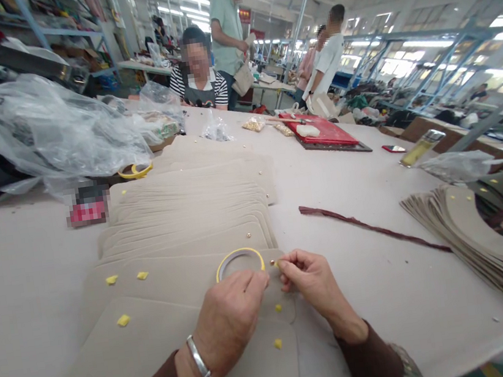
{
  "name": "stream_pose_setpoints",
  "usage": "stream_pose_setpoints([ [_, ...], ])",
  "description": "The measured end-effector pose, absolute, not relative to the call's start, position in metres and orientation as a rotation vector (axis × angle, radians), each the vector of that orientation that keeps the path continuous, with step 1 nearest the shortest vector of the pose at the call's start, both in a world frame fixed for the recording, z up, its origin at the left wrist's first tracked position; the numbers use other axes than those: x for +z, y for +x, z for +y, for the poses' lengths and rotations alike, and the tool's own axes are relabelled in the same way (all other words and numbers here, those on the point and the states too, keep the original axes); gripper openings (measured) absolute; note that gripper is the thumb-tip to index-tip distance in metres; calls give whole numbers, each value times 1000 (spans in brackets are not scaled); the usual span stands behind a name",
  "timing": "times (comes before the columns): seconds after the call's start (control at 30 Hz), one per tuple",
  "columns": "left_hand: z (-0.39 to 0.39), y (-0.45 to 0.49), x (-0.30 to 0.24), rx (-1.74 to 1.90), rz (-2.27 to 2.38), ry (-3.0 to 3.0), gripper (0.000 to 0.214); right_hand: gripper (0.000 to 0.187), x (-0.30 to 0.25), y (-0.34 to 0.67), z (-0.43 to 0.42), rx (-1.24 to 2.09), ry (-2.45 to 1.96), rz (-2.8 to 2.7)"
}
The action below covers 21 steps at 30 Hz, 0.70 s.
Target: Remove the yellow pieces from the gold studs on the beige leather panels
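Tape [241,251] looping from closed left hand [228,312]
Right hand [310,280], nearer, is pinching a yellow bit [277,264]; stud [272,263] lying just toward left edge of counter [352,175].

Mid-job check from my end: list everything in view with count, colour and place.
Tape rolls: 2, yellow, one at the left hand, one farther left
Sheets: many, beige, overlapped beneath and beyond the hands
Tape pieces: several, yellow, on sheets
Studs: several, metallic, sheets' right side
Strip: 1, dark brown, right
Curved sheets: one stack, beige, far right
Bottle: 1, yellowish, right
Slab: 1, red, far side
Packets: 2, gold contents, far side
Plastic bags: several, clear, mainly left
Table: 1, pale, underneath
Co-workers: at least 4, mixed clothing, background
Left hand: 1, brown cuff, centre
Right hand: 1, brown cuff, beside a stud
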State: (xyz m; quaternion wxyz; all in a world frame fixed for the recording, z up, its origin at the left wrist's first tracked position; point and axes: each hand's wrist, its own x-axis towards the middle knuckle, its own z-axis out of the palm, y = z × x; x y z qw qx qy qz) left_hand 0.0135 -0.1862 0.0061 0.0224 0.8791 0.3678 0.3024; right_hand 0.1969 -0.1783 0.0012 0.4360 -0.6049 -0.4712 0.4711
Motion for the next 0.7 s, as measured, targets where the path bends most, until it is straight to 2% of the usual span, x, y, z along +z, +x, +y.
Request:
stream_pose_setpoints([
  [0.1, -180, 13, -2, 597, 1277, 2792, 11, 28, -4, 206, -175, 1218, -1505, -1229],
  [0.2, -176, 14, -7, 431, 1277, 2805, 8, 25, -8, 206, -175, 1173, -1534, -1316],
  [0.47, -175, 17, -7, 300, 1301, 2784, 7, 13, -11, 195, -166, 621, -1657, -1752],
  [0.53, -176, 17, -7, 292, 1304, 2790, 7, 8, -11, 195, -166, 587, -1660, -1779],
  [0.63, -176, 16, -8, 273, 1312, 2799, 8, 13, -12, 198, -171, 619, -1696, -1686],
  [0.7, -177, 16, -7, 248, 1318, 2798, 9, 7, -12, 201, -178, 622, -1697, -1665],
])
